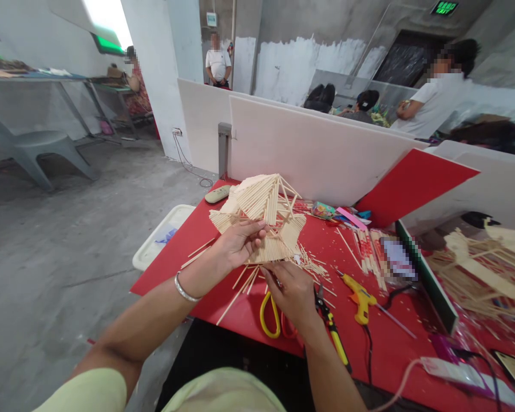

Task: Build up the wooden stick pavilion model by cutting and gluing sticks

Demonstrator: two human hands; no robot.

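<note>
A small house model (264, 206) built of pale wooden sticks, with a pitched roof and slatted lower eaves, stands on the red table. My left hand (242, 243) is in front of it, thumb and fingers pinched together by the roof's lower edge; what is between the fingertips is too small to make out. Below the front eave, my right hand (294, 289) bends its fingers together close to loose sticks (251, 280); its fingertips are partly hidden. Yellow-handled scissors (264, 320) lie beside and partly under the right hand, with yellow-and-black cutting pliers (335, 335) to its right.
On the red table (386, 337) lie a yellow glue gun (360, 297) with a glue stick, bundled sticks (369, 254) and a remote (217, 194). A white partition (300, 149) stands behind. At the right are another stick model (476, 269) and a power strip (450, 372). Several people are beyond.
</note>
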